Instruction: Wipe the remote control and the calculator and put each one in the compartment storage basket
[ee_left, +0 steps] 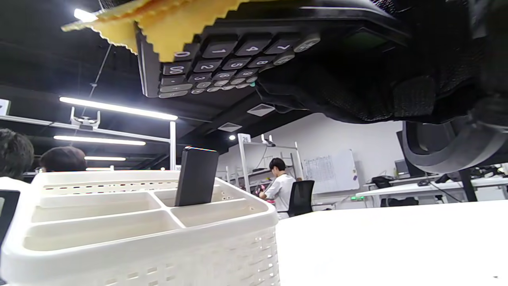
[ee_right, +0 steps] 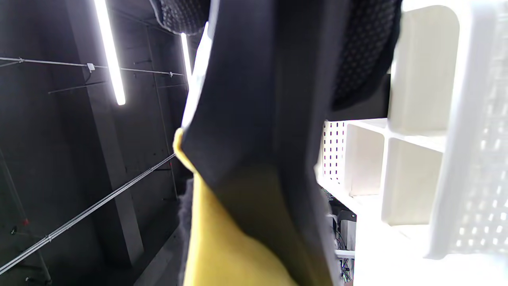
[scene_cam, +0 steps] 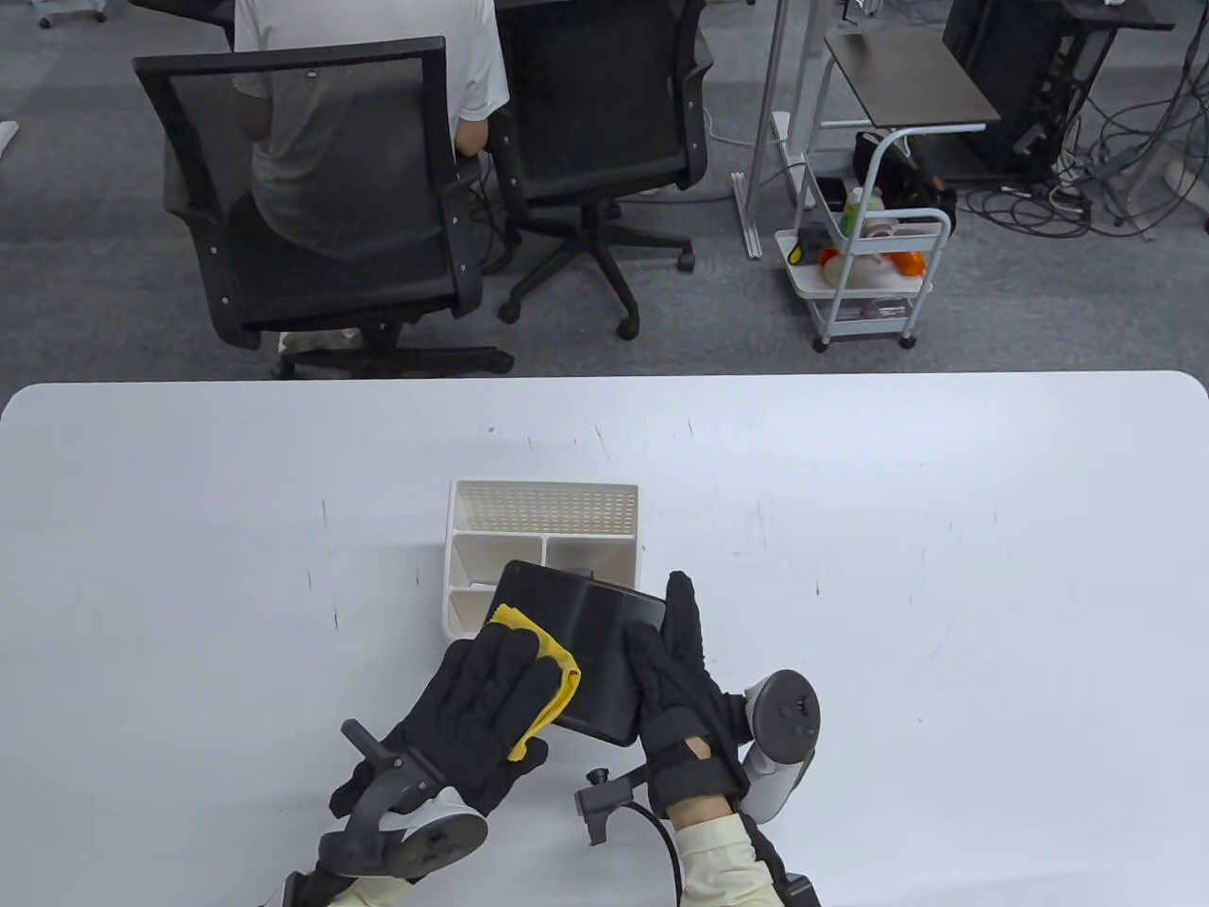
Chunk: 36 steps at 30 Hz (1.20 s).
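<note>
A black calculator is held in the air over the near side of the white compartment basket, back side up. From below, the left wrist view shows its keys facing down. My right hand grips its right edge, fingers curled under it. My left hand holds a yellow cloth against the calculator's near left part; the cloth laps over that edge. A black remote control stands upright in a back compartment of the basket. In the table view the calculator hides most of the remote.
The white table stretches wide on both sides of the basket. Beyond its far edge stand two black office chairs, one with a person seated, and a white cart. The right wrist view shows the basket's compartments close by.
</note>
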Available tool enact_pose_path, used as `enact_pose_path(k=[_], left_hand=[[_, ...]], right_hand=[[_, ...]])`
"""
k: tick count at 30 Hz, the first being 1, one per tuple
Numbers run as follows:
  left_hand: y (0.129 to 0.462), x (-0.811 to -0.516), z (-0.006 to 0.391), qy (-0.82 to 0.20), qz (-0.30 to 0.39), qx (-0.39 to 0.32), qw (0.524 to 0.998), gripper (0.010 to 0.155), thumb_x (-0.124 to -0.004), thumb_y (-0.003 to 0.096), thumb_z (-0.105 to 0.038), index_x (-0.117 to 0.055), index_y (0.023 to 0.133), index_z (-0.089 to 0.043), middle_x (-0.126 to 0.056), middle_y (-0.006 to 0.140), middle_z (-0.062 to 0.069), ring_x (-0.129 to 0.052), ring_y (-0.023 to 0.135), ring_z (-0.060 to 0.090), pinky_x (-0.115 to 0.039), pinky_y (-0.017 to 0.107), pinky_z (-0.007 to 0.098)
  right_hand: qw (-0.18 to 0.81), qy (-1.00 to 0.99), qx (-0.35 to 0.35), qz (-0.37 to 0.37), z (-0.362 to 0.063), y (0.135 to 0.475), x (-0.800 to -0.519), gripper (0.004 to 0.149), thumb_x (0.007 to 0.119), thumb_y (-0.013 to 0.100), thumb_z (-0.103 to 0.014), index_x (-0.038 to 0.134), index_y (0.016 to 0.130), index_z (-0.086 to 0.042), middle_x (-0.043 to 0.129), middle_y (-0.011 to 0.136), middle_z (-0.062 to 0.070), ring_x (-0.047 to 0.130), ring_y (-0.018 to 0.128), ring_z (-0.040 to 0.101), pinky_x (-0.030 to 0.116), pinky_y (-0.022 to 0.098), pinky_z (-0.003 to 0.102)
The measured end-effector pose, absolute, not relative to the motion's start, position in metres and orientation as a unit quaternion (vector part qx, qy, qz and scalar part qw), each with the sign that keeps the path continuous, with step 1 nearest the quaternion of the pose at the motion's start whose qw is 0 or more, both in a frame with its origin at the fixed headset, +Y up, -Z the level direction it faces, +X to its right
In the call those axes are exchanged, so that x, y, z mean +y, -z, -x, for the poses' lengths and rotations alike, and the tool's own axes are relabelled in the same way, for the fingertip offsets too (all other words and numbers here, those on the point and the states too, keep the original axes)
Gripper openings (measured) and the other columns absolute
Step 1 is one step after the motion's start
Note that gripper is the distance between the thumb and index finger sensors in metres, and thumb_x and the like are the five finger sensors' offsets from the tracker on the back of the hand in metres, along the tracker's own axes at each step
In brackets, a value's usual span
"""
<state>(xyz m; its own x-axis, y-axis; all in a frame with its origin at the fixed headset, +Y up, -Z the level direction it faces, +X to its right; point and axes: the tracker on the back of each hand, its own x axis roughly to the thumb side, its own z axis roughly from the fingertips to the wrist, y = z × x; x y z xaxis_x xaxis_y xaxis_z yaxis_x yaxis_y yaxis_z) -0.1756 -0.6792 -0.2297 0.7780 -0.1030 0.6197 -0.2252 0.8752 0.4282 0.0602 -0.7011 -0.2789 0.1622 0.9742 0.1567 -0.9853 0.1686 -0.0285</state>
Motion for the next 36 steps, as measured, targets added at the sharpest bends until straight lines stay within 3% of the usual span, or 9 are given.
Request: enact_pose_path(k=[5,12,20,29,36], left_hand=[[0.237,-0.678,0.192,-0.047,-0.231,-0.295,0.926,0.062,-0.047,0.0535,-0.048,-0.05,0.11,-0.023,-0.055,0.115,0.013,-0.059,0.106,0.04,-0.06,0.075,0.054],[0.231,-0.682,0.173,-0.052,-0.218,-0.34,0.913,0.063,-0.047,0.0535,-0.047,-0.047,0.111,-0.021,-0.054,0.115,0.014,-0.058,0.107,0.041,-0.06,0.075,0.055],[0.243,-0.682,0.196,-0.112,-0.166,-0.274,0.941,0.063,-0.047,0.0538,-0.047,-0.048,0.111,-0.02,-0.049,0.115,0.016,-0.054,0.106,0.043,-0.059,0.075,0.056],[0.239,-0.684,0.181,-0.124,-0.162,-0.312,0.928,0.064,-0.047,0.0537,-0.047,-0.046,0.111,-0.019,-0.049,0.115,0.016,-0.053,0.107,0.043,-0.057,0.075,0.056],[0.248,-0.681,0.201,-0.131,-0.159,-0.235,0.95,0.064,-0.047,0.0542,-0.047,-0.044,0.112,-0.02,-0.045,0.116,0.014,-0.048,0.108,0.041,-0.049,0.076,0.058]], right_hand=[[0.766,-0.637,-0.082,-0.036,-0.064,0.278,-0.697,0.07,0.061,0.062,-0.025,0.019,0.112,0.001,0.079,0.087,0.026,0.097,0.064,0.034,0.087,0.044,0.044],[0.746,-0.661,-0.065,-0.04,-0.059,0.278,-0.701,0.07,0.061,0.062,-0.025,0.02,0.112,0.001,0.08,0.087,0.026,0.098,0.063,0.033,0.087,0.044,0.044],[0.743,-0.663,-0.075,-0.047,-0.059,0.278,-0.696,0.069,0.062,0.062,-0.025,0.022,0.112,0.001,0.08,0.086,0.026,0.098,0.062,0.034,0.088,0.042,0.044],[0.701,-0.705,-0.057,-0.085,-0.048,0.278,-0.695,0.069,0.062,0.061,-0.024,0.023,0.113,-0.001,0.081,0.085,0.026,0.098,0.061,0.034,0.088,0.042,0.044],[0.685,-0.715,-0.032,-0.134,-0.034,0.278,-0.693,0.069,0.062,0.061,-0.024,0.024,0.112,0.001,0.082,0.084,0.027,0.099,0.06,0.034,0.088,0.041,0.045]])
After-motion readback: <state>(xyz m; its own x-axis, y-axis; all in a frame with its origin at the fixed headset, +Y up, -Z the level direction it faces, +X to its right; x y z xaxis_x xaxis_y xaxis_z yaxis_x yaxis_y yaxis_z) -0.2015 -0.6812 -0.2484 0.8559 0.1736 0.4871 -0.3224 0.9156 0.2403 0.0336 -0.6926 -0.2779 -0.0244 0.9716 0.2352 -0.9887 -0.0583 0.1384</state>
